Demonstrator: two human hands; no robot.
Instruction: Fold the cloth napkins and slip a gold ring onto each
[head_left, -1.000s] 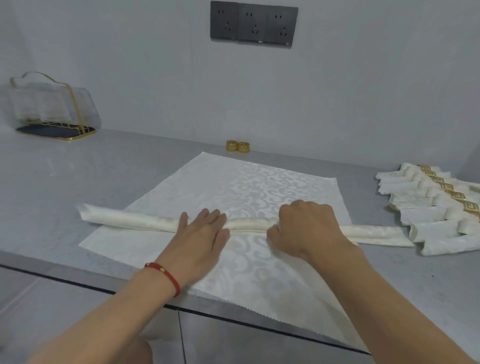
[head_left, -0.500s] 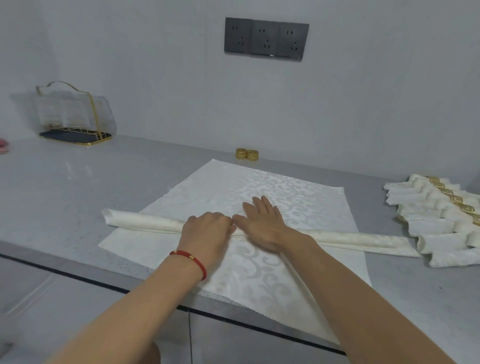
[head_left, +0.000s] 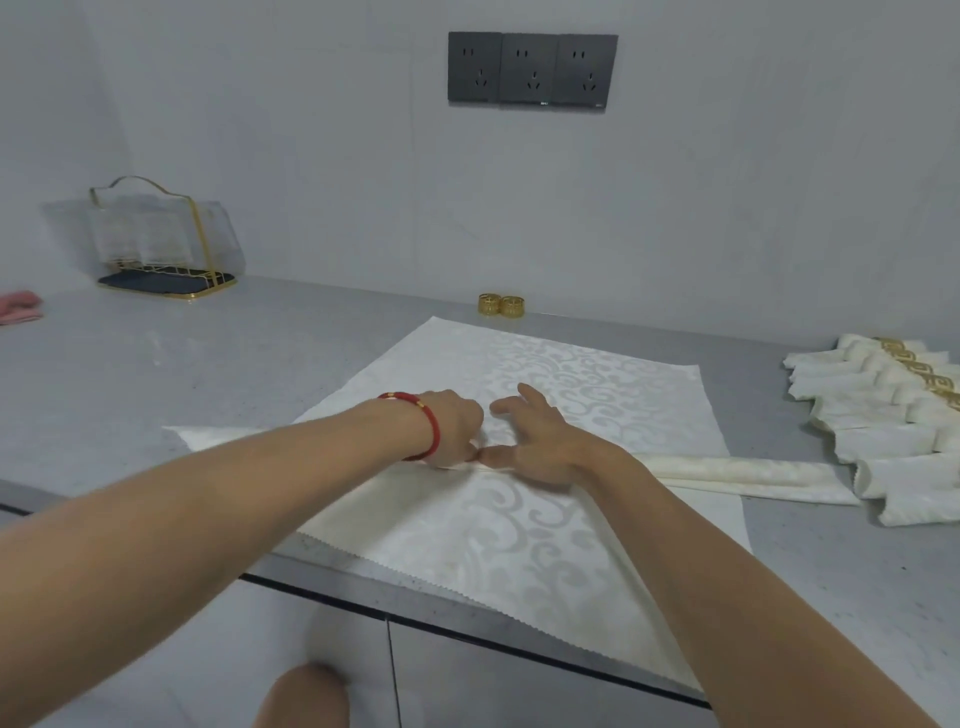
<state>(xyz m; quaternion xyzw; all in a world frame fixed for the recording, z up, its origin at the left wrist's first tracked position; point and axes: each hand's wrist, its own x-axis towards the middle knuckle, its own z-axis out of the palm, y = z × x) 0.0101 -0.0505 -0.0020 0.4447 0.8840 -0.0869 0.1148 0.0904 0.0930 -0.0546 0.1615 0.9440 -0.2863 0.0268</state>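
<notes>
Rolled napkin (head_left: 737, 470) middle hidden under hands.

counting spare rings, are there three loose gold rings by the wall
No, only two gold rings stand side by side near the wall.

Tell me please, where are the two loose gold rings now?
In the head view, the two loose gold rings stand side by side on the counter against the wall, just beyond the far edge of the spread napkin, below the wall sockets.

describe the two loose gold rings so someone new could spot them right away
Look below the dark wall sockets, at the back of the grey counter. The gold rings stand side by side just beyond the spread napkin, bare, unlike those already round the rolled napkins at right.
</notes>
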